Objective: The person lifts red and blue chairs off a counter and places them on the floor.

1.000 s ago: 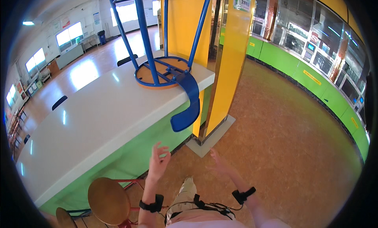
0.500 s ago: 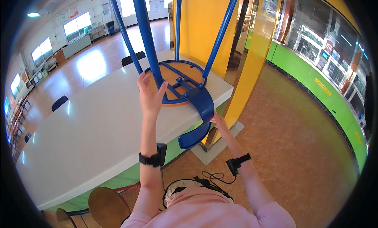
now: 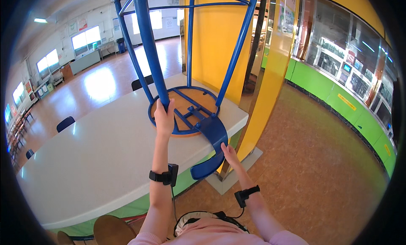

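A blue metal-framed chair [image 3: 231,63] rests upside down on the white table [image 3: 101,156], its legs pointing up. Its round wooden seat [image 3: 174,100] lies face down near the table's right end. The curved blue backrest [image 3: 213,128] hangs past the table's near edge. My left hand [image 3: 164,120] is wrapped round the base of the near left leg, just above the seat. At the backrest's right edge, my right hand [image 3: 229,155] grips with the thumb on top; its other fingers are mostly hidden behind.
A yellow pillar [image 3: 266,88] stands close beyond the table's right end. Round wooden stools [image 3: 112,231] sit at the near left below the table. Dark chair backs [image 3: 65,123] show along its far side. A green counter [image 3: 330,97] with glass windows runs along the right.
My left hand has closed round the chair leg from an open pose. My right hand has taken hold of the backrest's edge. The whole view has tilted up a little.
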